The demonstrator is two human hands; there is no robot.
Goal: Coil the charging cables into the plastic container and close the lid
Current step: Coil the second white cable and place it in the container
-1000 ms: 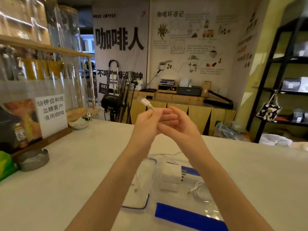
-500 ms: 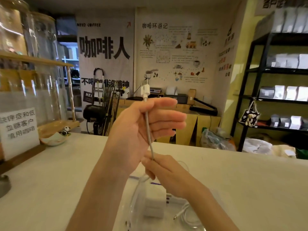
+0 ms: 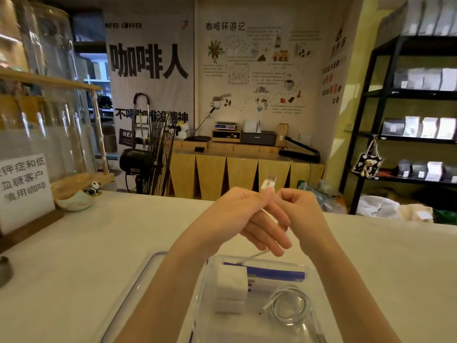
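A person stood at a pale surface (image 3: pixel 74 256) in a coffee shop, both hands raised over a clear plastic container (image 3: pixel 314 273). The left hand (image 3: pixel 237 216) was held flat and fairly wide, fingers straight and pointing right, with a white cable (image 3: pixel 268 185) running across them. The right hand (image 3: pixel 301 209) was curled narrow, pinching the cable just beside the left fingertips. The cable's white plug stood up between the two hands, and a loose length dropped from under the left fingers (image 3: pixel 272 241) down into the container.

Half a second before, the left hand had been higher with the plug well above it, while the right hand held the cable lower down, near the container. The right hand had since come up level with the left, so the cable had been carried round the left fingers. That looked like a loop of the coil being made, with the left hand serving as the form to wind on.

Inside the container lay a white charger block (image 3: pixel 231 284) on the left and another cable (image 3: pixel 289 308), already coiled, on the right. The lid (image 3: pixel 148 268), clear with a blue edge, lay on the surface just left of the container, partly hidden by the left forearm.

So one cable seemed stowed, the second was only partly wound, with most of its length probably still to gather, and the lid was not yet on.
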